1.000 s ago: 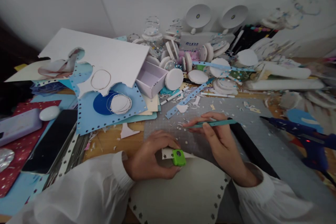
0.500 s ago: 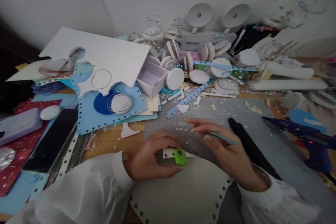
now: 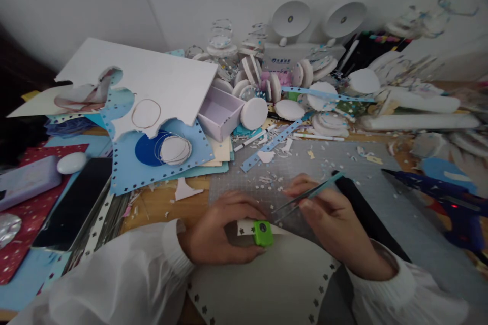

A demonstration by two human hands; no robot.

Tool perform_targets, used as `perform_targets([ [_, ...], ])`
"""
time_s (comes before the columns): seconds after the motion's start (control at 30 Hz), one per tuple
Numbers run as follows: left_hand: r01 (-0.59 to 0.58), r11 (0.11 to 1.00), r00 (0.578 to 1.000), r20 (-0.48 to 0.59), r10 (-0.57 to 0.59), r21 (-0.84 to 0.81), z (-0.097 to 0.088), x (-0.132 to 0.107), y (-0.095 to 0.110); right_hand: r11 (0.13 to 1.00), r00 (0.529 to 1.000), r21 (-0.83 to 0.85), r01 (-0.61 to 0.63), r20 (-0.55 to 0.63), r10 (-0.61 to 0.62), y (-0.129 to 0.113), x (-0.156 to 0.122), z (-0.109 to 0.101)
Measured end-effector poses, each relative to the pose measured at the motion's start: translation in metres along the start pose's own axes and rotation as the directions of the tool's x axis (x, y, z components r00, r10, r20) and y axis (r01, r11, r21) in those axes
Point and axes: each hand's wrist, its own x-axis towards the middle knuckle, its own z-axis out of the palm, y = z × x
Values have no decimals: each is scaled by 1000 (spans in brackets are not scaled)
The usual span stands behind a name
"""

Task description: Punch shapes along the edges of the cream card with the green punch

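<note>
A small green craft punch sits on the top edge of a pale sheet of paper, whose side edges carry rows of punched flower shapes. My left hand grips the punch from its left side, thumb below and fingers above. A short strip of punched paper edge shows between thumb and fingers. In my right hand is a pair of teal-handled tweezers, pinched between thumb and fingers. Their thin tips point down and left, a little above the punch and apart from it.
A grey cutting mat strewn with paper scraps lies ahead. A dark rolled object and a blue glue gun lie right. Left are a phone and blue paper. White discs and a lilac box crowd the back.
My right hand has turned the tweezers so their tips now point down-left toward the punch; before, they lay back along the palm. My left hand and the punch stay nearly in place.
</note>
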Motion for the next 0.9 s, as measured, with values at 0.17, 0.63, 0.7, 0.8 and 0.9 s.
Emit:
perform_targets([
  [0.17,-31,999,999,-14,31,-8,0,0,-1,995,1000,99,-31,6,31,-6,0,10],
  [0.63,-68,997,997,-34,67,-45,1,1,-2,997,996,-71,-6,85,12,-4,-8,10],
  [0.7,-74,996,997,-41,71,-58,2,0,-3,997,995,-83,-2,102,11,-5,-8,11],
  [0.8,-67,994,997,-38,64,-85,4,0,-5,993,994,-118,5,113,9,-5,-6,13],
  [0.9,-47,994,998,-36,44,-94,6,-2,-7,991,992,-134,11,130,6,-4,-6,16],
])
